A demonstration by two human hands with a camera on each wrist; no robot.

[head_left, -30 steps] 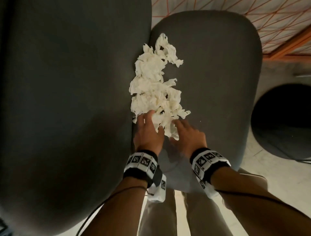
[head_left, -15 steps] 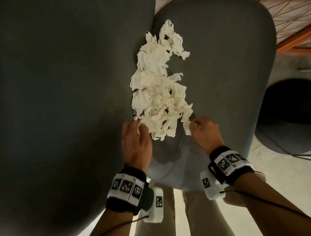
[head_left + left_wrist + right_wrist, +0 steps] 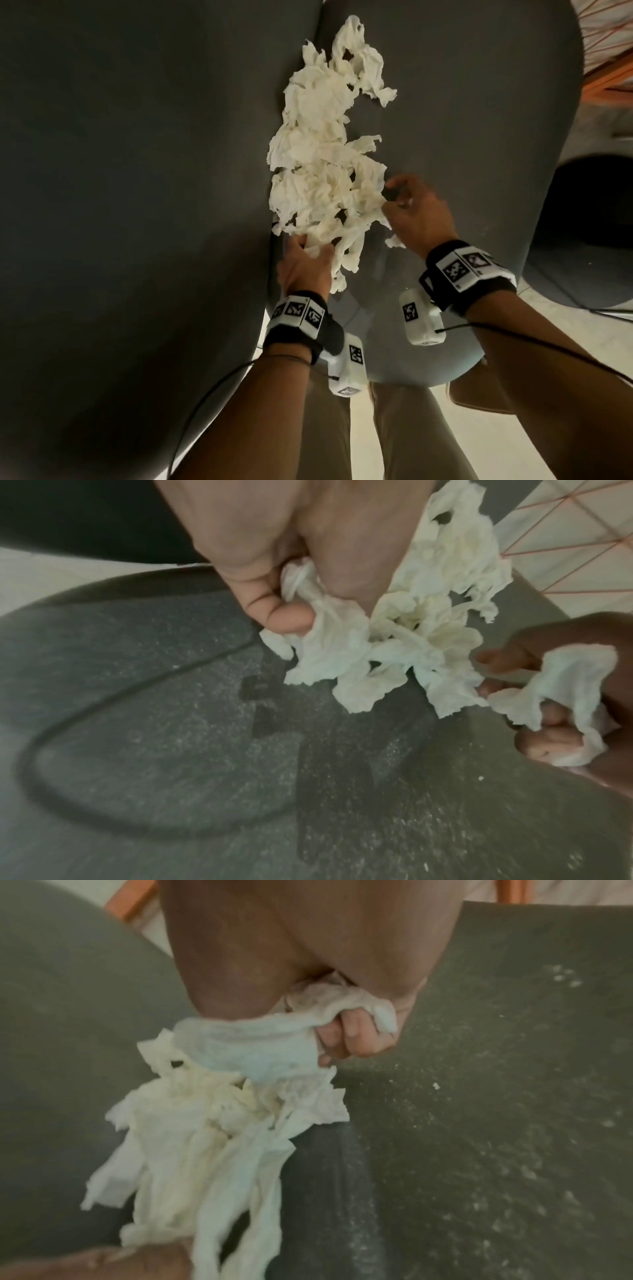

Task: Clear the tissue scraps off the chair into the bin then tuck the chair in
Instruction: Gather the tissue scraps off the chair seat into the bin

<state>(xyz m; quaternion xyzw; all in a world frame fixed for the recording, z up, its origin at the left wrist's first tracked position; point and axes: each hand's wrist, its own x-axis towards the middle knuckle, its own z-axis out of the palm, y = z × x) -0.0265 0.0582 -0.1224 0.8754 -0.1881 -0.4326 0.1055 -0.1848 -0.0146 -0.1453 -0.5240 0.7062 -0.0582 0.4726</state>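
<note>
A long heap of white tissue scraps (image 3: pixel 325 161) lies on the grey chair seat (image 3: pixel 462 137), along the crease by the dark backrest (image 3: pixel 137 205). My left hand (image 3: pixel 306 260) grips the near end of the heap; in the left wrist view its thumb and fingers pinch crumpled tissue (image 3: pixel 322 620). My right hand (image 3: pixel 407 209) grips scraps at the heap's right side; the right wrist view shows tissue (image 3: pixel 260 1047) bunched in its curled fingers (image 3: pixel 356 1034). The black round bin (image 3: pixel 589 233) stands on the floor to the right of the chair.
The seat's near edge (image 3: pixel 394 375) is just in front of my legs. An orange-framed structure with a white grid (image 3: pixel 609 51) shows at the top right. Small white crumbs dot the seat (image 3: pixel 496 1123). A cable runs along the floor beside the bin.
Both hands first moved apart to the heap's near corners, then closed in on it. The right hand moved up along the right side and now holds scraps; the left hand took hold of the near end.
</note>
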